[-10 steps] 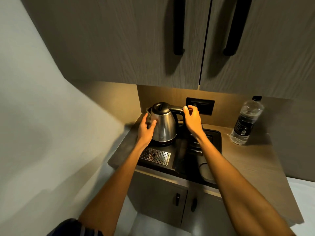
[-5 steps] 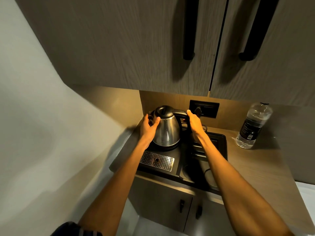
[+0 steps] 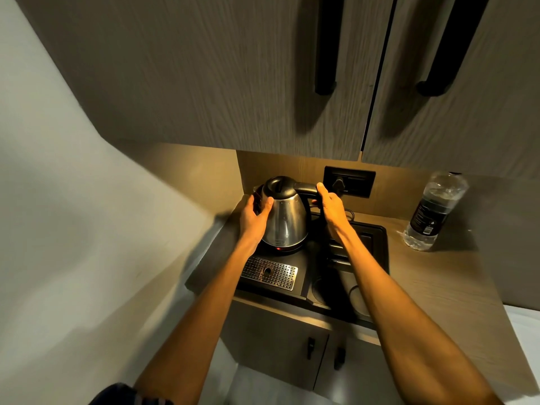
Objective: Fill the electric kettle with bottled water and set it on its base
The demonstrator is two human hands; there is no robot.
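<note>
A steel electric kettle (image 3: 287, 220) with a black lid and handle stands upright on its round black base (image 3: 280, 249) on the black tray; a small red light glows at its foot. My left hand (image 3: 254, 217) cups the kettle's left side near the spout. My right hand (image 3: 331, 207) is closed around the black handle on the right. A clear plastic water bottle (image 3: 434, 211) with a dark label and black cap stands on the wooden counter at the far right, away from both hands.
The black tray (image 3: 377, 247) holds a perforated metal drip grate (image 3: 268, 273) in front and round recesses on the right. A black wall socket (image 3: 349, 181) with a plug sits behind the kettle. Overhead cabinets with long black handles (image 3: 328, 45) hang low above.
The camera has tilted, so the scene sits lower in view. Both hands stay on the kettle, which has settled upright on its base, and a red light shows at its foot.
</note>
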